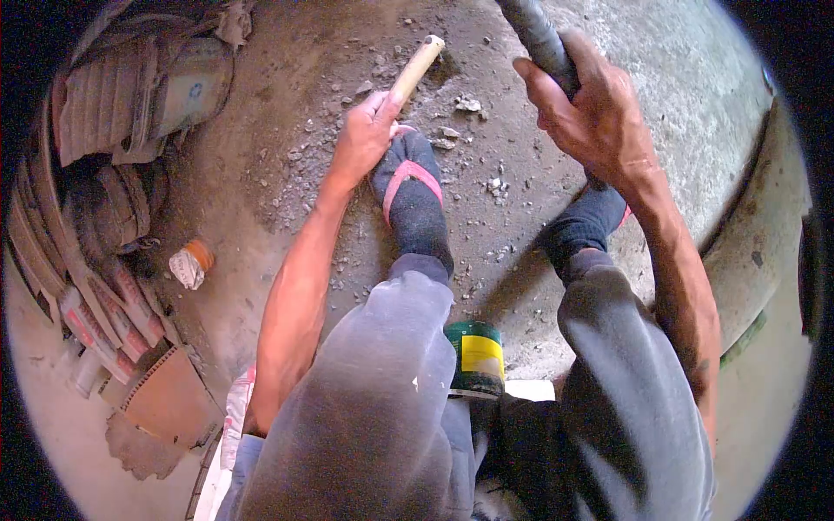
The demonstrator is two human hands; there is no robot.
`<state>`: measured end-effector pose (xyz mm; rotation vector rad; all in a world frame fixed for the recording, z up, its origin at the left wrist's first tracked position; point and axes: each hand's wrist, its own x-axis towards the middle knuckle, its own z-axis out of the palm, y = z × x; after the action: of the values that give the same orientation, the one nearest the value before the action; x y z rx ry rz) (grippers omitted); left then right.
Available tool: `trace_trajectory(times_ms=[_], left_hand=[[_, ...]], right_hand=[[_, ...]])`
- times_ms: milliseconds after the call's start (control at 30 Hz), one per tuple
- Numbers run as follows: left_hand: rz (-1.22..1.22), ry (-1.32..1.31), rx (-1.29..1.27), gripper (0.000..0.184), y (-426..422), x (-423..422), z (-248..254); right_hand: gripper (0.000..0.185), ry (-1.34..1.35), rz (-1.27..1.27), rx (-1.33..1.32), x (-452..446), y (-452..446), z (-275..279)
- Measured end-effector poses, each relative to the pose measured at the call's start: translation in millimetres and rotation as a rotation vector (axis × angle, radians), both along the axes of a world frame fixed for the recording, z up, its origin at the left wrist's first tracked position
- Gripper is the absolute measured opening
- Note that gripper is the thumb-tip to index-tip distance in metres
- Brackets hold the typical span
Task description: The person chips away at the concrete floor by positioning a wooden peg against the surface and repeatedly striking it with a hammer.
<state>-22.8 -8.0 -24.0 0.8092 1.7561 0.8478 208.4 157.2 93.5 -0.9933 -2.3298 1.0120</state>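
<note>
Nearest, a green cylindrical tin [478, 358] sits between the trousered legs [365, 373]. Farther left, the left hand [363, 135] is curled round a smooth, pale wooden stick [419, 68]; farther right, the right hand [601, 117] clasps a thick grey rod [537, 39] above gritty floor [499, 221].

One stick [419, 68], one bar [537, 36], two sandals [408, 166]

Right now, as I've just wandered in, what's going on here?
A person is working bare-handed over rough ground. The left hand grips a pale stick, its visible end pointing forward above the ground. The right hand holds a dark rod, which runs out of view at the top. Broken stony bits lie scattered around the feet, and a green tin with a yellow label shows between the legs.
</note>
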Motion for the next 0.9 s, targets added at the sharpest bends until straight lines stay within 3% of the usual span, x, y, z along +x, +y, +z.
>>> trace_trajectory(times_ms=[33, 100, 133, 200, 233, 267, 333, 367, 467, 600, 633, 733, 833, 900], left_hand=[[0.001, -0.024, -0.022, 0.040, 0, -1, 0], [0.006, -0.068, -0.064, 0.040, 1, -4, 3], [-0.038, 0.017, -0.001, 0.039, 0, -5, 2], [-0.124, 0.190, 0.126, 0.039, -3, -6, -7], [-0.342, 0.529, 0.455, 0.035, -8, -12, -20], [-0.244, 0.399, 0.286, 0.034, -7, -10, -14], [-0.056, 0.127, -0.049, 0.032, -1, 1, 4], [-0.127, 0.240, 0.208, 0.035, -9, -3, -16], [-0.124, 0.239, 0.089, 0.039, -4, -4, -7], [-0.135, 0.256, -0.024, 0.040, -2, -5, -4], [-0.100, 0.189, 0.006, 0.040, -3, -4, -9], [-0.048, 0.059, 0.041, 0.040, -2, -5, -16], [-0.143, 0.165, -0.057, 0.039, 0, -9, -6], [-0.228, 0.271, 0.010, 0.041, 1, -21, -8]], right_hand=[[0.030, -0.055, -0.060, -0.200, -9, -3, 13], [0.030, 0.023, 0.002, -0.014, -14, -5, -8], [0.029, 0.064, 0.034, 0.080, -15, -8, -22], [0.026, -0.047, 0.062, 0.013, -3, -14, -58], [0.026, -0.183, 0.121, -0.010, 8, -12, -72], [0.025, -0.321, 0.177, -0.032, 14, -10, -78], [0.026, -0.261, 0.122, -0.034, 16, -10, -65], [0.026, -0.234, 0.100, -0.040, 17, -12, -56], [0.026, -0.127, 0.026, -0.001, 2, -12, -11], [0.025, 0.102, -0.026, -0.049, -8, -19, -30], [0.024, 0.094, 0.024, 0.006, -3, -19, -44], [0.024, -0.371, 0.160, -0.179, 11, -10, -63], [0.024, -0.465, 0.074, -0.242, 18, -10, -50], [0.025, -0.390, 0.053, -0.224, 27, -12, -47]])
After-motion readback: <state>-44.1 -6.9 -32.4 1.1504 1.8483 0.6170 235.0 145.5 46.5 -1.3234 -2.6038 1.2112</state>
